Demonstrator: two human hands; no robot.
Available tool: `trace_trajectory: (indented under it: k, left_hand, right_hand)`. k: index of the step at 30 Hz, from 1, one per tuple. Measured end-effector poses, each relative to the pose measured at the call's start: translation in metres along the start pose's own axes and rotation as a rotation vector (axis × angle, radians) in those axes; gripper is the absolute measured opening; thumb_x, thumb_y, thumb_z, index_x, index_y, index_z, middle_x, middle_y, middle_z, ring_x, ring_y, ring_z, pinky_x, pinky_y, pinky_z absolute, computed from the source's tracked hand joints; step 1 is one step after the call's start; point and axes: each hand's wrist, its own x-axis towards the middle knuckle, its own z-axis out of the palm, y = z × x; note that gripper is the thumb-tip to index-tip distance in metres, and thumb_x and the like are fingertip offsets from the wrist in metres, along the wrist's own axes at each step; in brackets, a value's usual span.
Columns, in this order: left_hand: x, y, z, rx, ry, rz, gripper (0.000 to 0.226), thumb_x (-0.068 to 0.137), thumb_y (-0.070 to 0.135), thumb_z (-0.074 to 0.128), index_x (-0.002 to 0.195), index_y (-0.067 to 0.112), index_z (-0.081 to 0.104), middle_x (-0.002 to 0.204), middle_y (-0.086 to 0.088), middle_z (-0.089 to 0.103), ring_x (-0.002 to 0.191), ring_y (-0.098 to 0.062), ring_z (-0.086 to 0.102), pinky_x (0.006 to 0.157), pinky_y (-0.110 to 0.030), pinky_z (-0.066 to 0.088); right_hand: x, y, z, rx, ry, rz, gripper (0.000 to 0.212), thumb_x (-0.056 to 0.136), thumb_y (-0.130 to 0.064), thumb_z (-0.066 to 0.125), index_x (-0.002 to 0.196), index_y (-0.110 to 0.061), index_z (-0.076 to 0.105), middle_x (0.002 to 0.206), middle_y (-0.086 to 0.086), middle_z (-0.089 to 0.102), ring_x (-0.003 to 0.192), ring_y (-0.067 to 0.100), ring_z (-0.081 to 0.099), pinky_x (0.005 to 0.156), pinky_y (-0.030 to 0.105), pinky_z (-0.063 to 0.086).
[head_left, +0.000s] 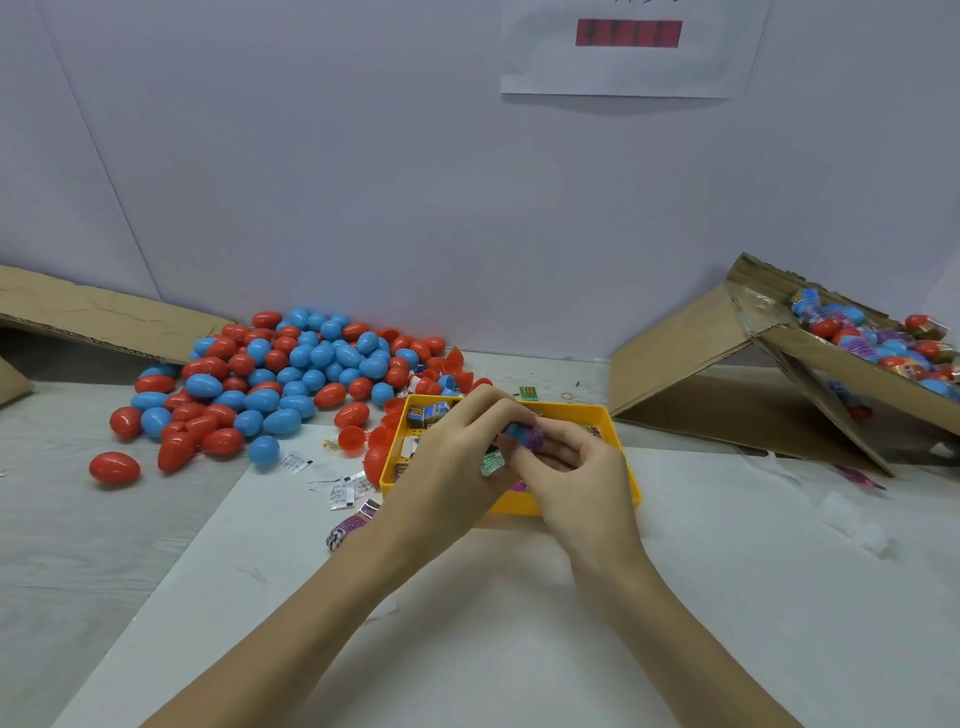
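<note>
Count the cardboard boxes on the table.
2. The left cardboard box lies beside the egg pile; the right cardboard box, tilted, holds wrapped eggs. Others may be hidden.

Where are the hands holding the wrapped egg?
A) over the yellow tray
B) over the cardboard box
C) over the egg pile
A: the left hand and right hand grip the egg right above the tray.

Egg pile (291, 374) blocks left; box (769, 384) blocks rt.

Blue egg (525, 435), seemingly purple-wrapped, above yellow tray (519, 503)
</note>
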Motion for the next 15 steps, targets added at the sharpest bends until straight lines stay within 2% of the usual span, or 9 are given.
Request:
trace_trajectory:
  k: [9,15]
  left_hand:
    - [-0.0026,0.0071,0.0021,0.023,0.04,-0.045,0.035,0.073,-0.005,0.086,0.104,0.007,0.073,0.108,-0.006,0.066,0.096,-0.017,0.064,0.079,-0.024,0.057]
    - [-0.005,0.0086,0.0054,0.037,0.081,-0.046,0.036,0.07,-0.008,0.087,0.1,0.008,0.073,0.106,-0.005,0.066,0.094,-0.013,0.062,0.076,-0.022,0.056]
  right_hand:
    - [-0.0026,-0.0006,0.0009,-0.038,0.042,-0.052,0.026,0.079,-0.026,0.086,0.095,-0.039,0.07,0.089,-0.019,0.075,0.088,-0.003,0.071,0.069,0.013,0.056]
    - [-0.0051,0.0015,0.0015,-0.119,0.074,-0.086,0.026,0.079,-0.028,0.087,0.099,-0.033,0.072,0.09,-0.014,0.075,0.087,0.003,0.072,0.074,0.019,0.06]
